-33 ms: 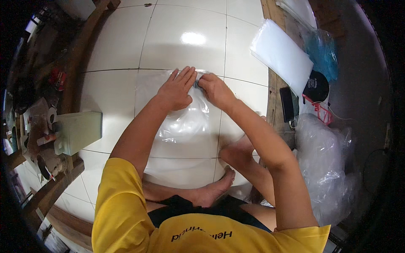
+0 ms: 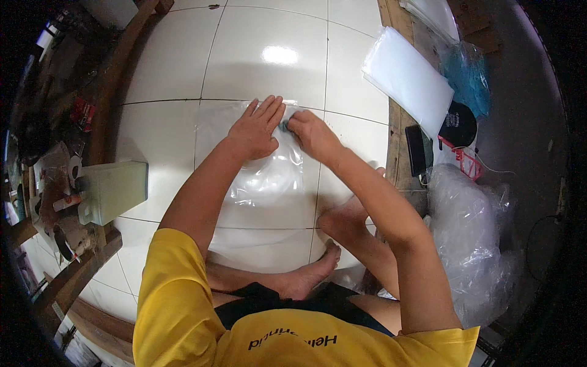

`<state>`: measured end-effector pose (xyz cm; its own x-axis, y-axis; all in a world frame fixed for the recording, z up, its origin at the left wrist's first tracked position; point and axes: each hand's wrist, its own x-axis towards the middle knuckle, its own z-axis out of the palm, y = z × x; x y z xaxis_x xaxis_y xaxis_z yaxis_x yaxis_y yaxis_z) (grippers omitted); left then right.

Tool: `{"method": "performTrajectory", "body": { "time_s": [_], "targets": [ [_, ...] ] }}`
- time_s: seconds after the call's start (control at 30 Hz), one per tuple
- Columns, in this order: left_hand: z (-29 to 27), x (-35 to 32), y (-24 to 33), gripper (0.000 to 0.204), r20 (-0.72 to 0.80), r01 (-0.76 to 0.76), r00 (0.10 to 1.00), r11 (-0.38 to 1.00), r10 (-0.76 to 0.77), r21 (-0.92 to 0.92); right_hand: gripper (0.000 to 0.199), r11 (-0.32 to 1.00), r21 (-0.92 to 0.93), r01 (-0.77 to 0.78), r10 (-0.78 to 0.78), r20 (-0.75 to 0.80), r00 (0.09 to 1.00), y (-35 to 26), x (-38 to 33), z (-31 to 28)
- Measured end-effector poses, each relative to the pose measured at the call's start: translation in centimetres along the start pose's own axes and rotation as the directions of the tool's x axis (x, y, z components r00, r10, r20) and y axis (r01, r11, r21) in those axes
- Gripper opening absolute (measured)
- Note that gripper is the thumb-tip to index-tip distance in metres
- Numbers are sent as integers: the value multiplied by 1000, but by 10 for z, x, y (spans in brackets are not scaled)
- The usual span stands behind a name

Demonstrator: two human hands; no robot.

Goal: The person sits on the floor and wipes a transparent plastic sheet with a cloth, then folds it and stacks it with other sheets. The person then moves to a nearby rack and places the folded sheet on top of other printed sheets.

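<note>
A clear plastic sheet or bag [image 2: 266,183] lies flat on the white tiled floor in front of my crossed legs. My left hand [image 2: 257,129] rests flat on its upper part, fingers stretched out and pointing away from me. Close beside those fingertips, near the plastic's upper right edge, my right hand [image 2: 312,134] is closed on a small blue-grey piece [image 2: 285,126]. Most of that piece is hidden by the fingers, so its kind cannot be told. The piece is against or just above the plastic.
To the right, a stack of clear plastic sheets [image 2: 409,79] lies on a wooden edge, near a dark phone [image 2: 416,150], a black round item [image 2: 458,125] and a heap of crumpled clear plastic [image 2: 468,244]. A pale green container [image 2: 116,191] stands at the left by wooden beams.
My right hand has shifted very slightly toward me with the small blue-grey piece. My left hand and the plastic keep their place.
</note>
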<state>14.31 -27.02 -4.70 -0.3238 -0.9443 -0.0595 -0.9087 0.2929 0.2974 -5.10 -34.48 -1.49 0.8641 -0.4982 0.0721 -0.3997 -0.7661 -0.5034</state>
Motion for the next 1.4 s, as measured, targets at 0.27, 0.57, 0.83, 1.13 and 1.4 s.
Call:
{"method": "performTrajectory", "body": {
  "time_s": [0.27, 0.57, 0.83, 1.13, 1.4],
  "targets": [
    [-8, 10, -1, 81, 106, 16, 994, 999, -21, 44, 13, 1000, 14, -15, 12, 219, 976, -42, -89, 9],
    [-23, 21, 9, 71, 135, 98, 986, 995, -97, -2, 20, 995, 87, 38, -63, 300, 952, -107, -183, 24],
    [-16, 55, 22, 33, 39, 253, 967, 966, -251, -49, 25, 957, 179, -228, 166, 306, 937, -142, -234, 32],
    [-110, -14, 32, 19, 29, 158, 985, 826, -169, -541, 17, 501, 663, -556, 731, 19, 682, -146, -263, -55],
    [-237, -158, 103, 25, 8, 107, 989, 685, -147, -720, 24, 580, 293, -760, 814, -204, 544, -41, -330, -142]
  ]
}}
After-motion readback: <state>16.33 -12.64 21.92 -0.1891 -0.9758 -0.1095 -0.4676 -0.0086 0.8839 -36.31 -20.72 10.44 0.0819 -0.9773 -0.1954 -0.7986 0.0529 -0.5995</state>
